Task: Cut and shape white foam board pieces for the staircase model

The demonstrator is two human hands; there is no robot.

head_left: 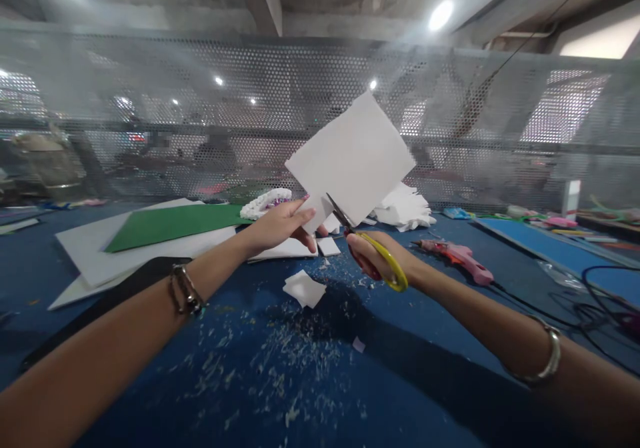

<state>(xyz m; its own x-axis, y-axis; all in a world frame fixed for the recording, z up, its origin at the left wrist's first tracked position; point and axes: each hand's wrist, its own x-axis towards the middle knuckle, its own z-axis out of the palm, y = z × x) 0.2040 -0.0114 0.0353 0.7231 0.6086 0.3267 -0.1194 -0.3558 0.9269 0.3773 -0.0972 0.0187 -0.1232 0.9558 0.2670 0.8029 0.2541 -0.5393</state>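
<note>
A white sheet [357,151], paper or thin foam, is held up tilted above the table. My left hand [285,225] pinches its lower left corner between thumb and fingers. My right hand [373,251] grips a pair of scissors [387,258] with yellow and red handles. The scissor blades lie at the sheet's lower edge, pointing up and left; whether they are parted is hard to make out. Below the hands, a small white cut piece [304,289] rests on the blue table [240,381]. Beyond the sheet sits a pile of white cut pieces [406,208].
Green [175,227] and white sheets [85,241] lie at the left. A white beaded item [265,203] sits behind my left hand. On the right are a pink glue gun [457,258] with its cord and a blue board [560,248]. A perforated metal screen [200,115] stands behind.
</note>
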